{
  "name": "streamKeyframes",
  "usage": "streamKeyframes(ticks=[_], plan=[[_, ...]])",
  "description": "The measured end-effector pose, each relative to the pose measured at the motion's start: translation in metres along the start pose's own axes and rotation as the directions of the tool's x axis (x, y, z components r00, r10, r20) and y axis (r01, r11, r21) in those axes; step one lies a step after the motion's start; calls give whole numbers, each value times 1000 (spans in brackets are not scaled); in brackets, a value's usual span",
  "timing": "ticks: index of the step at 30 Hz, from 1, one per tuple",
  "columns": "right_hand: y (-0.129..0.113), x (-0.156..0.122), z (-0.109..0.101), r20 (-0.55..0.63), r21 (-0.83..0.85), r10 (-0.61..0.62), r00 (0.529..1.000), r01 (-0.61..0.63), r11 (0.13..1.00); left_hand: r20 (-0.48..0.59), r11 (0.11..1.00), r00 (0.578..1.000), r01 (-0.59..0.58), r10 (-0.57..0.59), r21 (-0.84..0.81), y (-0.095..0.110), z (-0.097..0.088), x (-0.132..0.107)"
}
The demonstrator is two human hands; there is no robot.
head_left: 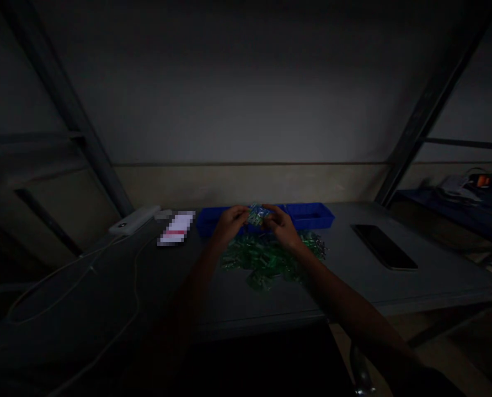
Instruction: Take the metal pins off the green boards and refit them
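Between my two hands is a small shiny clear packet (257, 214) with a green and blue tint; what it contains is too dim to make out. My left hand (231, 221) is closed, pinching the packet's left edge. On the other side, the fingers of my right hand (282, 226) are closed on its right edge. Below them a loose pile of green shiny packets (266, 259) lies on the grey table (229, 303). Just behind the hands stand blue plastic bins (312, 216), partly hidden by the hands and the packet.
A lit phone (177, 228) lies left of the bins, near a white box-like device (134, 219) with a pale cable (136, 275) trailing over the table. To the right rests a dark tablet or large phone (384, 247). Metal posts (415, 118) frame both sides, with a wall behind.
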State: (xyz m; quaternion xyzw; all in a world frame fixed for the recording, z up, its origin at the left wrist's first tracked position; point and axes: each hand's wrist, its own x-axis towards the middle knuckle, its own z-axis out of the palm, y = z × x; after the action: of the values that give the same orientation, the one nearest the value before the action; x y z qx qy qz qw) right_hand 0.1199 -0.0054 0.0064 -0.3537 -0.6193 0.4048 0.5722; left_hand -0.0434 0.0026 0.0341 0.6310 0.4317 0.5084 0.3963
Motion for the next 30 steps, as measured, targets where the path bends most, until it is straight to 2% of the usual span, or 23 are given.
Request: streamKeyframes(ticks=[11,30], plan=[[-2,0,1,-30,-34,20,999,-21,999,21,999,999,-38,38,-8,-3,2,1],[-5,0,-3,51,35,36,998,-38,999,-8,998,998,-62,62,7,-1,-1,2]])
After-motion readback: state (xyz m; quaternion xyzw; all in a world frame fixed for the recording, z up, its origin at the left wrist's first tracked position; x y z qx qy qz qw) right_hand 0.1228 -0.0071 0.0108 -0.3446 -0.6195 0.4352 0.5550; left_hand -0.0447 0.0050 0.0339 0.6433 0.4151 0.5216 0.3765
